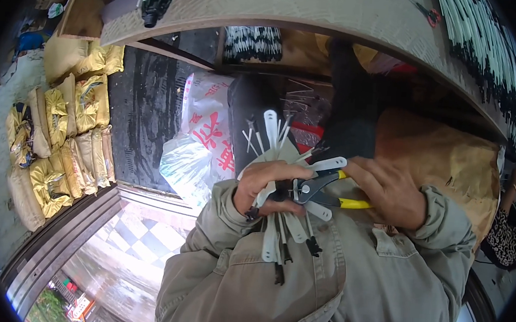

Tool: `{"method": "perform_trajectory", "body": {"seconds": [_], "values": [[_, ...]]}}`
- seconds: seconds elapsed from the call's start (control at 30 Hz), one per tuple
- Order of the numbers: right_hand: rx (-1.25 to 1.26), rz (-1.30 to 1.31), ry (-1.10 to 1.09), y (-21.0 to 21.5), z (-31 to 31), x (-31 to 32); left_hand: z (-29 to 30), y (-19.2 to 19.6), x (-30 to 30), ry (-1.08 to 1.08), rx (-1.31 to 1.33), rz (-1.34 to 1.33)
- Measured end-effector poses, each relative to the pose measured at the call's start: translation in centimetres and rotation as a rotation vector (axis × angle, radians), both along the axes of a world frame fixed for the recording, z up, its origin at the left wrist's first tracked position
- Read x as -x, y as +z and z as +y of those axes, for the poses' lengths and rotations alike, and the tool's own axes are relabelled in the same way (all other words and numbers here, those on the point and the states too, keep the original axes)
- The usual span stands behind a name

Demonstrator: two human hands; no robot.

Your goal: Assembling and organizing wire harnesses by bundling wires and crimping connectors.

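My left hand (pixel 268 185) is closed around a piece with a dark centre and white strips and thin rods fanning out; several rods end in black tips. One flat white strip (pixel 270 126) with a hole points up, away from me. Wrapped by the fingers of my right hand (pixel 390 191) is a pair of pliers (pixel 351 203) with yellow and black handles. Its jaws meet the dark centre beside my left hand, but fingers hide just what they grip. Both hands are in front of my jacket, above my lap.
A curved-looking workbench (pixel 280 10) spans the top, bearing white rods with black ends (pixel 480 57) and red-handled scissors (pixel 432 17). Stacked sacks (pixel 60 165) stand left. A white plastic bag (pixel 208 106) lies by my leg, brown sheeting (pixel 443 162) at right. Another person (pixel 507 238) is far right.
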State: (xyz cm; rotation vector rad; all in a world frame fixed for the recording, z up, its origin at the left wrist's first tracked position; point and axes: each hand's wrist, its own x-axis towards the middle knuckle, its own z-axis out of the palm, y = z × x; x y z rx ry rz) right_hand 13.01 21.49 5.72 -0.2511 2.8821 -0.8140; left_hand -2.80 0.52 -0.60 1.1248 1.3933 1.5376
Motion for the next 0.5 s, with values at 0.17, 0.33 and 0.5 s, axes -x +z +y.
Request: {"method": "perform_trajectory", "body": {"seconds": [0.17, 0.33, 0.5], "values": [[1.597, -1.276, -0.092, -5.0, 3.0, -0.5, -0.2, -0.4, 1.9, -0.185, -0.117, 0.092], [1.405, -0.963, -0.267, -5.1, 2.2, -1.1, -2.8, -2.0, 0.6, 0.109, 0.062, -0.335], [1.489, -0.467, -0.193, -4.7, -1.2, -3.4, -1.4, -0.3, 0.4, 0.077, 0.050, -0.095]]}}
